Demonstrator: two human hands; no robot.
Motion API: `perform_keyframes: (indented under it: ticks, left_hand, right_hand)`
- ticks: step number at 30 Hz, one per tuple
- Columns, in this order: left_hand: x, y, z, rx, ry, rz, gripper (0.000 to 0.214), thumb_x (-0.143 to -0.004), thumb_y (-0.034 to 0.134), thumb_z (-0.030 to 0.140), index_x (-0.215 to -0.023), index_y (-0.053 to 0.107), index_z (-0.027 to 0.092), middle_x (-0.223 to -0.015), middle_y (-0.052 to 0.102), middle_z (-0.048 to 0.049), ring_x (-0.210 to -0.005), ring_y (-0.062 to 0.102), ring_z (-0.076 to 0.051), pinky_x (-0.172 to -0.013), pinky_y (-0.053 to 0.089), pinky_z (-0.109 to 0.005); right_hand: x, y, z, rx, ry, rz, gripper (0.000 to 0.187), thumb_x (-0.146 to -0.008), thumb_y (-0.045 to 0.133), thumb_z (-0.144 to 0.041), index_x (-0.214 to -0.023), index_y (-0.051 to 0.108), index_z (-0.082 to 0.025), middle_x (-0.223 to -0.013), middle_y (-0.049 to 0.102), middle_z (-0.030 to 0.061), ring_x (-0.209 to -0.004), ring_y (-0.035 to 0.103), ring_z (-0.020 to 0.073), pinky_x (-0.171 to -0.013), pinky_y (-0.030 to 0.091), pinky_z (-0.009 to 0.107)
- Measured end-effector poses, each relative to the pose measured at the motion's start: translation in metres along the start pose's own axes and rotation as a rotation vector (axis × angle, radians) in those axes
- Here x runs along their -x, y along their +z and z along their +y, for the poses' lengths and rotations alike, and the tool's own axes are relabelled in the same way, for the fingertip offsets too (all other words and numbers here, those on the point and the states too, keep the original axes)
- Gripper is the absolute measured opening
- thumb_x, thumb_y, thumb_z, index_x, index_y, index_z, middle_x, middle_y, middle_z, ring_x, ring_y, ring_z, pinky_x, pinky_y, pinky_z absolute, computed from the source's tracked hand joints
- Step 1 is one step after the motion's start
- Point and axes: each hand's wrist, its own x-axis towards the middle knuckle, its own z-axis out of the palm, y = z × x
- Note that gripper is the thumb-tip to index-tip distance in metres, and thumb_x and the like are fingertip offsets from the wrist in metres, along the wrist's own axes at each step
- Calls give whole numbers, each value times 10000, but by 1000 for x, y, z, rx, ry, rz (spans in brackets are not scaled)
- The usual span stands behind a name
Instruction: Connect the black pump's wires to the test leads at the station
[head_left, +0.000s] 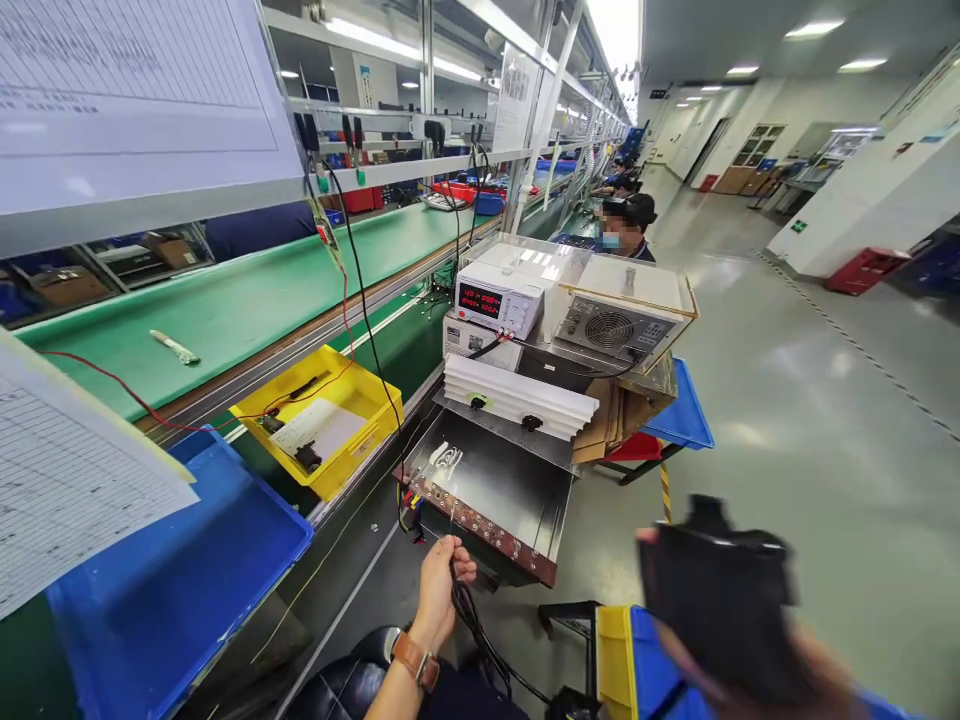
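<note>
Gripping a black cable (471, 622) in a closed fist, the left hand (439, 590) sits low in the head view, just short of a steel tray (487, 480) edged with a brown terminal strip (487, 530). The cable looks light and limp, so it should sag and swing; holding it close to the fist keeps it steady. The right hand (739, 695) closes around a blurred black object (712, 610) at lower right, which seems stiff and fairly bulky, best held around its body. Its exact kind cannot be told.
</note>
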Motion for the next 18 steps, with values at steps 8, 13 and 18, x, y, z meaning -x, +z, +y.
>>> perform_keyframes:
  ticks: [8, 13, 18]
  left_hand:
    - [41, 37, 28, -143, 101, -177, 547, -570, 920, 567, -679, 584, 150, -643, 633, 8, -566, 558, -85, -572, 457, -201]
    - [9, 28, 36, -283, 147, -230, 482, -548, 943, 495, -680, 621, 161, -630, 622, 31, -583, 516, -85, -628, 468, -206]
    - [-38, 5, 82, -517, 136, -448, 429, -635, 886, 520, -807, 736, 156, -820, 752, -77, -845, 690, -222, -838, 536, -318]
  right_hand:
    - [-32, 98, 118, -98, 186, -371, 741, -614, 852, -688, -1055, 652, -128, -651, 600, 28, -440, 474, 88, -397, 279, 155]
    - [-53, 129, 151, -104, 224, -359, 880, -561, 900, -648, -1196, 603, -116, -752, 637, 37, -493, 521, 108, -408, 378, 176]
    - [-82, 159, 178, -194, 188, -318, 712, -648, 885, -601, -1105, 649, -108, -724, 623, 33, -452, 441, 61, -410, 340, 161]
